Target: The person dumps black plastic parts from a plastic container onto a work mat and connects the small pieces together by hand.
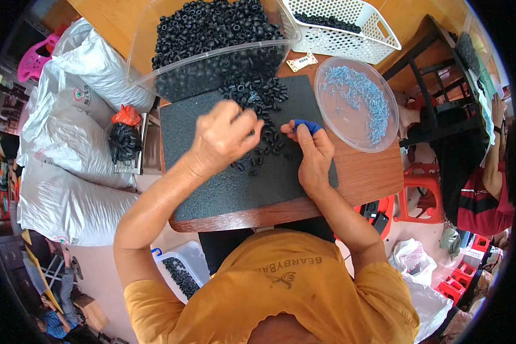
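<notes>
My left hand [223,133] is raised over a dark grey mat [198,189], its fingers curled together beside a heap of small black ring-like parts [264,94]. Whatever may be between its fingertips is hidden. To the right of the heap, my right hand [312,155] holds its thumb against bent fingers, closed. A blue covering [309,125] wraps one of its fingers. What that hand pinches is too small to make out. Loose black parts are scattered on the mat between both hands.
A clear bin [215,57] full of black parts stands behind the mat. A white perforated basket [378,51] and a round clear tray [341,129] with small bluish pieces are at right. White sacks [74,195] crowd the left; a red stool [418,195] stands right.
</notes>
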Motion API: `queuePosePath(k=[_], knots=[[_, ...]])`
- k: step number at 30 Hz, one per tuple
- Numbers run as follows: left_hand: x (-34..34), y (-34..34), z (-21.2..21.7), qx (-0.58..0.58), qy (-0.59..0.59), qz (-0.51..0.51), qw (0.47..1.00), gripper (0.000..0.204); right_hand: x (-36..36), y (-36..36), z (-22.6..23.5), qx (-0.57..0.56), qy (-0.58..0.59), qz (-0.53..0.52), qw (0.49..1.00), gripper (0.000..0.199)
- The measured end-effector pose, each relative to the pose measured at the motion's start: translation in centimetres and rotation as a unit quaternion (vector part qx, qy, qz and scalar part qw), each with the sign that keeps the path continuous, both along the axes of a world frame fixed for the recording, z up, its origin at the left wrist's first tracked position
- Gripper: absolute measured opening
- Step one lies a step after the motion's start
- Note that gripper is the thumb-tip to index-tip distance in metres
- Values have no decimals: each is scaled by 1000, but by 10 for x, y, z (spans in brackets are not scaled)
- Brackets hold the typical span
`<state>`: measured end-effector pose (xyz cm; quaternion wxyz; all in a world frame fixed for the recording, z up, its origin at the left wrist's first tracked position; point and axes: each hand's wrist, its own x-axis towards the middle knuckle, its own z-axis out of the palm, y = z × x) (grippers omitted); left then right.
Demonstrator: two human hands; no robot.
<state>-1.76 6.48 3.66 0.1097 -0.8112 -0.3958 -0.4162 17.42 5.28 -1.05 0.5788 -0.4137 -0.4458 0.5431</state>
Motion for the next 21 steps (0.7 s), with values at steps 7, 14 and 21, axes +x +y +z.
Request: queuePosePath(k=[7, 14, 21], knots=[[-54, 92, 83, 147, 76, 134, 977, 17, 2, -1, 3, 8, -15, -2, 1000, 23], [-110, 127, 73, -128, 203, 240, 941, 53, -2, 1, 2, 2, -5, 2, 1000, 23], [-78, 71, 68, 121, 63, 145, 980, 18, -13, 3, -9, 17, -45, -23, 999, 21]])
